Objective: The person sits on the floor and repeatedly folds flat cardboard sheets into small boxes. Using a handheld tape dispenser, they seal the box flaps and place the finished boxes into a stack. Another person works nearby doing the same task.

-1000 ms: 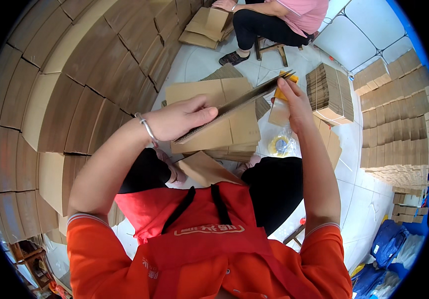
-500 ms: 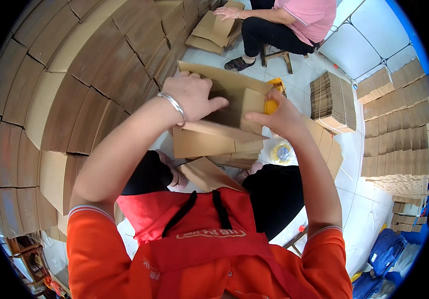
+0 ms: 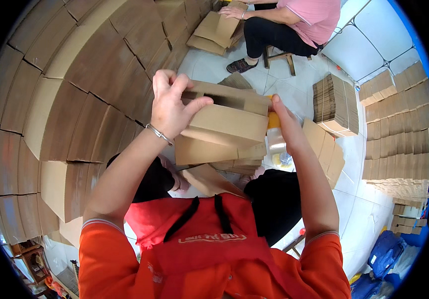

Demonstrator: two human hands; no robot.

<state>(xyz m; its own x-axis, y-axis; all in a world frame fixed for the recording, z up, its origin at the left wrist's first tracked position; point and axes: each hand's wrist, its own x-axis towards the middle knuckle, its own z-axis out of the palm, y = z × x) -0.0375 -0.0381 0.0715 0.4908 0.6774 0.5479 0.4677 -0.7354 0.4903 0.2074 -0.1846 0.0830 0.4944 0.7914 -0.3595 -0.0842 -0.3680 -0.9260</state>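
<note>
A brown cardboard box [image 3: 227, 122] is held in front of me over a stack of flat cardboard [image 3: 209, 152]. Its long top flaps are folded inward, and a dark gap shows between them. My left hand [image 3: 172, 102] grips the box's far left end, thumb over the near flap and fingers curled at the back edge. At the right end my right hand [image 3: 287, 124] wraps round a yellow tape dispenser [image 3: 273, 120], pressed close to the box. The hand and box partly hide the dispenser. A shiny clear part shows just below it.
Stacked cardboard boxes [image 3: 95, 65] form a wall on the left. A strapped bundle of flat cardboard [image 3: 336, 104] stands at right, with taller cardboard stacks [image 3: 398, 129] beyond. Ahead, a person in a pink top [image 3: 314, 20] sits on a stool handling cardboard [image 3: 214, 32].
The box's long flaps have folded inward, narrowing its opening. My left hand has shifted left and down to the box's end. My right hand has moved slightly lower beside the right end.
</note>
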